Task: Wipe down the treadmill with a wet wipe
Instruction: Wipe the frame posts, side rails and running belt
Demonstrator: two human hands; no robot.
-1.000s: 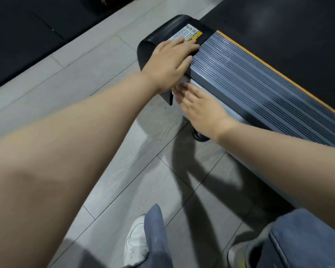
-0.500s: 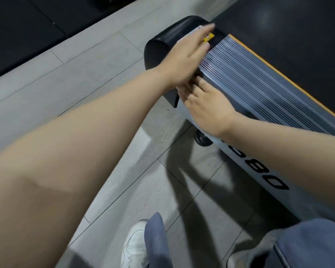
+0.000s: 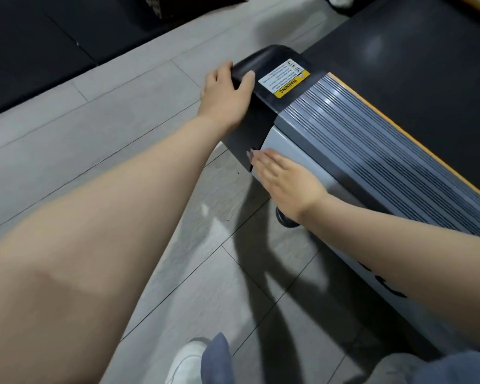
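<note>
Currently, work is confined to the rear end of the treadmill (image 3: 372,151). The left hand (image 3: 225,98) rests over the rounded black end cap (image 3: 263,67), fingers curved over its top edge and thumb lying on the cap; it appears to steady or wipe that part. The right hand (image 3: 286,181) lies flat, fingers straight and together, pressed against the light grey side panel (image 3: 291,146) just below the ribbed side rail (image 3: 385,139). The hands are apart, one on each face of the corner.

No wet wipe is clearly visible; a pale edge at the right fingertips may be the wipe held under the palm, but this cannot be confirmed.

Progress assessment: no surface shows a clear wet trace, so completed areas cannot be determined. Judged from hand placement, the end cap and adjacent panel are in hand. The ribbed rail, the dark running belt (image 3: 427,59) and the remaining side panel toward the front probably remain to be wiped.
</note>
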